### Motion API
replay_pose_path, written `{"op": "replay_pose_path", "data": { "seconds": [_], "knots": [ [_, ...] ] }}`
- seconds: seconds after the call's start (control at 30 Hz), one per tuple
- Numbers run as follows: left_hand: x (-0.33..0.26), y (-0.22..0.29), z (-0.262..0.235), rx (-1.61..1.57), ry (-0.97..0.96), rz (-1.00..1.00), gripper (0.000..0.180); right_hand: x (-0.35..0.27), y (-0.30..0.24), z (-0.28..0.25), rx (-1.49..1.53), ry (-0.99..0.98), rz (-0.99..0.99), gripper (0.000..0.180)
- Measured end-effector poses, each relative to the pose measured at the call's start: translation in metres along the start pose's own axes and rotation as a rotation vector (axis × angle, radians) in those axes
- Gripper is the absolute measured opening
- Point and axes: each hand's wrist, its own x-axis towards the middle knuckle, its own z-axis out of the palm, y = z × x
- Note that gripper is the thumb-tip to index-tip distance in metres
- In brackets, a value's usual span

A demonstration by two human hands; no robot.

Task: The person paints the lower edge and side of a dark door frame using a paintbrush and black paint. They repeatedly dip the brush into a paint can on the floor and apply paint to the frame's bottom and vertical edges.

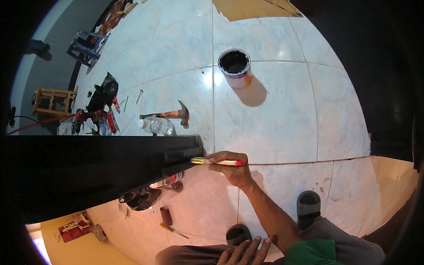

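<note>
My right hand is closed around a paintbrush with a pale handle and red end. The brush's bristles touch the edge of a black board or door that reaches in from the left. On my leg, at the lower edge, rests my left hand with its fingers spread and nothing held. An open can of black paint stands upright on the tiled floor, beyond my right hand.
Past the black board lie a claw hammer, a clear plastic bottle and a red drill. Nearer are a screwdriver and a brown cylinder. A blue stool stands far left; a dark panel rises at right.
</note>
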Motion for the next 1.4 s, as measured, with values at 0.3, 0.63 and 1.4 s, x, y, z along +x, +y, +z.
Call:
{"op": "replay_pose_path", "data": {
  "seconds": [0.3, 0.63, 1.4],
  "knots": [
    [0.014, 0.008, -0.006, 0.003, 0.079, 0.04, 0.083, 0.015, -0.066, 0.022, 0.187, -0.144, -0.138, 0.021],
    [0.043, 0.013, -0.004, 0.147, 0.062, 0.059, 0.079, -0.003, 0.021, -0.042, -0.021, 0.01, 0.051, 0.017],
    [0.02, 0.003, -0.004, 0.161, 0.069, 0.092, 0.078, -0.011, -0.019, -0.064, 0.344, 0.022, 0.204, 0.026]
  ]
}}
